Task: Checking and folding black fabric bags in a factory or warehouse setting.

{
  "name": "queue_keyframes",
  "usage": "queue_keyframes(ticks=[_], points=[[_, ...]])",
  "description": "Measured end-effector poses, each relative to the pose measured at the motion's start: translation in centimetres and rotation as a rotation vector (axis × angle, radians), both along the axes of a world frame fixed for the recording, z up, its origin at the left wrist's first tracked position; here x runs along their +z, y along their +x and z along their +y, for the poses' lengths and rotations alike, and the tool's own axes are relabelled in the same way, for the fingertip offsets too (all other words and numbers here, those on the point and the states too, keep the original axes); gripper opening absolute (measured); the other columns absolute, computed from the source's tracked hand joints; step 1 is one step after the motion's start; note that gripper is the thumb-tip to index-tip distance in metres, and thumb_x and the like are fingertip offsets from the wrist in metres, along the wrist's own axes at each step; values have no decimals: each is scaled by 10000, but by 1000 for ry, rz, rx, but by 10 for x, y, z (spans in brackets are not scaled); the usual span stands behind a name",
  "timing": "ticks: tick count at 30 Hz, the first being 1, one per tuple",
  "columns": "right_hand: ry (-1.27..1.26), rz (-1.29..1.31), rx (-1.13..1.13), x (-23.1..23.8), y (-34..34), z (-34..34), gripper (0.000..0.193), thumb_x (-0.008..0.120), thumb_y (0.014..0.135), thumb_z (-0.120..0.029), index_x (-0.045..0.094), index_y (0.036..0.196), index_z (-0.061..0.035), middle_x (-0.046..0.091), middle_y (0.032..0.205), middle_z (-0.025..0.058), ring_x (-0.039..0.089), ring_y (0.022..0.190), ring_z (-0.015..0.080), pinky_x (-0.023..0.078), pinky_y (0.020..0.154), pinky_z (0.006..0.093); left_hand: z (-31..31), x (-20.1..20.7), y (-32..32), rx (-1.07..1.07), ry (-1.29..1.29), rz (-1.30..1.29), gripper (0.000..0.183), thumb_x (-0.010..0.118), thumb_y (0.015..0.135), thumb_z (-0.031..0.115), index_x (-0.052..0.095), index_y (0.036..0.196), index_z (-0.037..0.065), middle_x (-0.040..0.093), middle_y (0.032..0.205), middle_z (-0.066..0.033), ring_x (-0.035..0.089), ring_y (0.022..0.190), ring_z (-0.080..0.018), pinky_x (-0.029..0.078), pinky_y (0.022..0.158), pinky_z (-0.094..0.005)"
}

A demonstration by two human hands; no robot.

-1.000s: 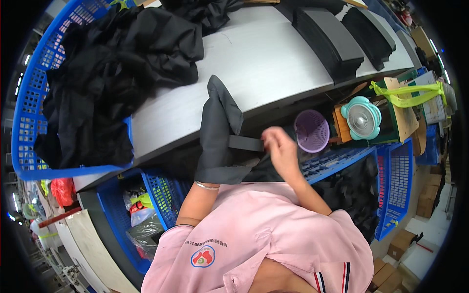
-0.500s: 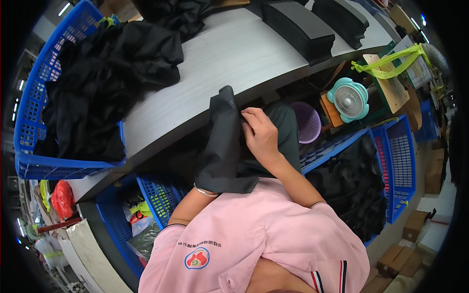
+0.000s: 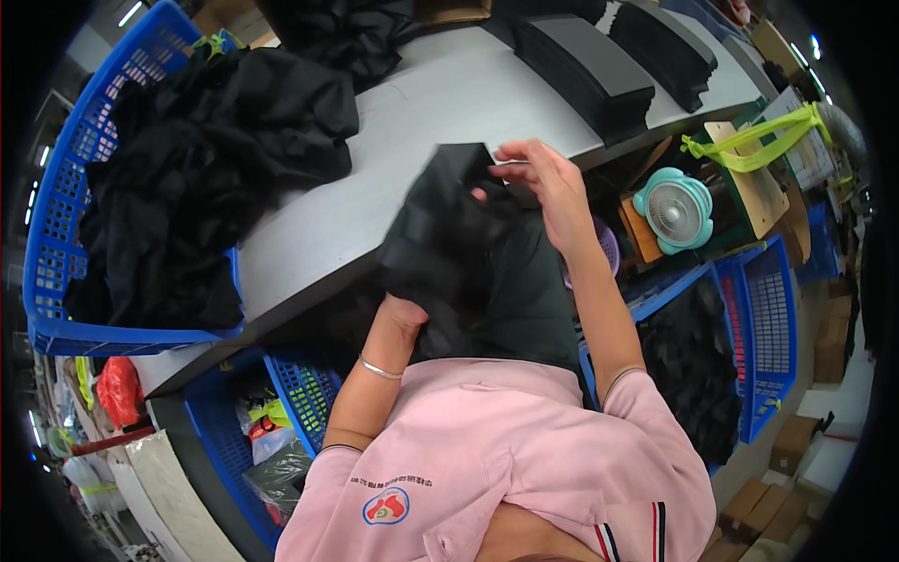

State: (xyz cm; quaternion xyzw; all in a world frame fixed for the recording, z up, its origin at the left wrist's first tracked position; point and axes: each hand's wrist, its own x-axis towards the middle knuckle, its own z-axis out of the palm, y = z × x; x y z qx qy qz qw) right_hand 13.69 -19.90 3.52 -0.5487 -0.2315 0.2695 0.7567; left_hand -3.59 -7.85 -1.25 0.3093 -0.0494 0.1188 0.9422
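Observation:
A dark, soft piece of black cloth (image 3: pixel 435 229) hangs over my left hand (image 3: pixel 405 309), in front of the table's edge. Only the heel of that hand and a fingertip by the cloth's right side show; the rest is covered, and the cloth is held up by it. My right hand (image 3: pixel 559 192) is raised just right of the cloth's upper end. Its fingers are stretched out and point left toward the cloth edge, with nothing seen in them. Whether they touch the edge is unclear. The cloth is blurred.
A blue basket (image 3: pixel 140 335) heaped with black cloth (image 3: pixel 225 140) stands on the grey table (image 3: pixel 412 117) at left. Stacks of black pieces (image 3: pixel 585 66) lie at the far right. A teal fan (image 3: pixel 672 211), a purple basket (image 3: pixel 611 248) and blue crates (image 3: pixel 763 328) stand at right.
The black cloth has slid off my left wrist, baring the bracelet, and now bunches around the hand. My right hand has risen up and right, its fingers straightening.

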Motion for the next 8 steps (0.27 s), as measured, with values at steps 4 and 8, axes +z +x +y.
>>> queue_keyframes(ticks=[4,8], points=[[-84,-598,-219,-17,-19,-4,376,701,888,-130,597,1212,28,652,1129,134,648,1055,234,470,968,335,19,6,10,65,-382,-82,579,457,1028,300,300,1524,47,345,1565,-159,344,1442,-298,265,1210,-413],[-345,-1307,-295,-20,-32,12,671,796,778,-151,498,1376,-89,488,1417,138,484,1310,277,351,1105,488,26,1,16,145,-267,-104,574,453,1030,327,308,1521,68,337,1567,-163,322,1451,-316,263,1211,-428]])
